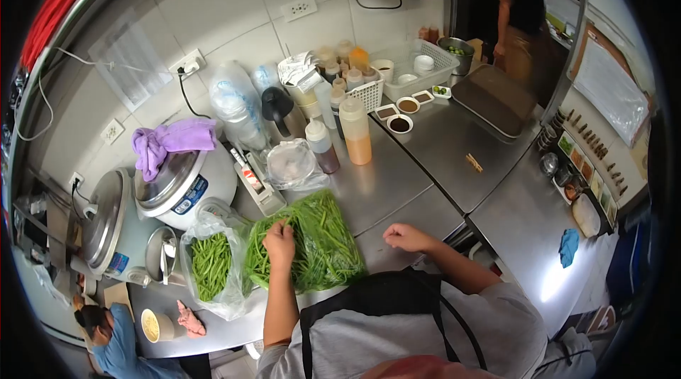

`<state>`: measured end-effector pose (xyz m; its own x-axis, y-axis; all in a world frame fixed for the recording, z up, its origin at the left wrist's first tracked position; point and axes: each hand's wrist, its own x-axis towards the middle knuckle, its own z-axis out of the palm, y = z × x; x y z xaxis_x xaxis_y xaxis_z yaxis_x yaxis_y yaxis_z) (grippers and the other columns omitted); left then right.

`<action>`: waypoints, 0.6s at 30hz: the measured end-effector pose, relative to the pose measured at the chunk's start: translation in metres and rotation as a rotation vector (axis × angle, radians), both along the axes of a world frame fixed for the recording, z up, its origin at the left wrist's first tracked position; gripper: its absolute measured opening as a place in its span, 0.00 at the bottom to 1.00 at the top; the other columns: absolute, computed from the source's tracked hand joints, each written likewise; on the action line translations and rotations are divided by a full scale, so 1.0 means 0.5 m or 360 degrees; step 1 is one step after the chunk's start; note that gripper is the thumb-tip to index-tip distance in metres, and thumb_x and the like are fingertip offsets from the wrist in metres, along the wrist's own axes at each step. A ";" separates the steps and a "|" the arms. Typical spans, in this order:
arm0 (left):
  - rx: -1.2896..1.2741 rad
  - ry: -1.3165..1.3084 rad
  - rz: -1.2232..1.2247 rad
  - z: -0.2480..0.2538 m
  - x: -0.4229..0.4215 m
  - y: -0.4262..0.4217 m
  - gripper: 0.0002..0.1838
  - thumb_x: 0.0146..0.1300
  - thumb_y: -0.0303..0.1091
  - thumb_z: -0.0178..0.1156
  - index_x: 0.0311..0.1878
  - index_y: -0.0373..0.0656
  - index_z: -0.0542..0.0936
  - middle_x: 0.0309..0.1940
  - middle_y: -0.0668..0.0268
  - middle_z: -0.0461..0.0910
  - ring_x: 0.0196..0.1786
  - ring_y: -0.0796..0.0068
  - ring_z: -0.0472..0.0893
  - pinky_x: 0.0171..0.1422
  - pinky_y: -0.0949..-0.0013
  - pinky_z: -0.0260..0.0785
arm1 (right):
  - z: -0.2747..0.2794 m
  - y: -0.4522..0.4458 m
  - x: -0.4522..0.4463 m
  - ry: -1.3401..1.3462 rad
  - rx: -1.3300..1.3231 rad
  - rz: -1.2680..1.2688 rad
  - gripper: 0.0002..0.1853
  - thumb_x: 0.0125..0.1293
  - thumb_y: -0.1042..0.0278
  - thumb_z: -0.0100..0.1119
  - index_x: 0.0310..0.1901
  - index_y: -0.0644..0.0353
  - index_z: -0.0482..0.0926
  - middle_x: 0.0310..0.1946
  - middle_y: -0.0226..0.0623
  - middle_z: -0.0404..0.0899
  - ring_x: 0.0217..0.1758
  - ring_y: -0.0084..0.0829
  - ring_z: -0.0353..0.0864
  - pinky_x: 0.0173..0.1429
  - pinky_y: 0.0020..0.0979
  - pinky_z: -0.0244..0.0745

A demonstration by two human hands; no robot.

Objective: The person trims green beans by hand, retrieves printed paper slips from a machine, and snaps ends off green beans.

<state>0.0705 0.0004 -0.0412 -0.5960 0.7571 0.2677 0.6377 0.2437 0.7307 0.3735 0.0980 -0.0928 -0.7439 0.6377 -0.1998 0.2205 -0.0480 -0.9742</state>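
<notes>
My left hand [279, 241] is closed over the green beans [301, 237], which lie in a large clear plastic bag on the steel counter. Its fingers are pinched together, and what they hold is too small to make out. To the right, my right hand [404, 238] hovers above the counter with its fingers curled in; whether anything is between them cannot be seen. A second open plastic bag of green beans [211, 265] stands left of the large one.
Behind the beans are squeeze bottles [355, 131], a scale [257, 184] and a rice cooker [186, 187]. Small sauce bowls [400, 124] and a dark tray [494, 101] sit at the back right. One person [113, 333] is at lower left, another [521, 24] beyond the opening.
</notes>
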 end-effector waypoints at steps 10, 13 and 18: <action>0.0237 -0.0460 0.0286 0.072 -0.028 -0.068 0.07 0.54 0.30 0.48 0.29 0.36 0.73 0.17 0.69 0.71 0.17 0.82 0.68 0.21 0.78 0.58 | 0.072 0.049 -0.125 -0.0058 0.0339 0.0320 0.10 0.54 0.68 0.52 0.36 0.63 0.71 0.26 0.31 0.73 0.29 0.19 0.70 0.34 0.22 0.67; 0.0376 -0.0977 0.0213 0.074 -0.020 -0.088 0.06 0.56 0.29 0.47 0.32 0.37 0.72 0.19 0.70 0.72 0.17 0.85 0.66 0.20 0.82 0.57 | 0.133 0.021 -0.203 0.0087 0.0549 0.0402 0.10 0.54 0.68 0.53 0.36 0.64 0.71 0.27 0.35 0.74 0.30 0.22 0.73 0.35 0.24 0.68; 0.0410 -0.1183 0.0060 0.095 0.020 -0.096 0.05 0.57 0.30 0.47 0.34 0.41 0.70 0.21 0.70 0.73 0.16 0.88 0.65 0.19 0.85 0.56 | 0.189 -0.032 -0.328 0.0391 0.0784 0.0331 0.11 0.51 0.69 0.53 0.36 0.63 0.72 0.28 0.37 0.75 0.30 0.28 0.75 0.34 0.26 0.69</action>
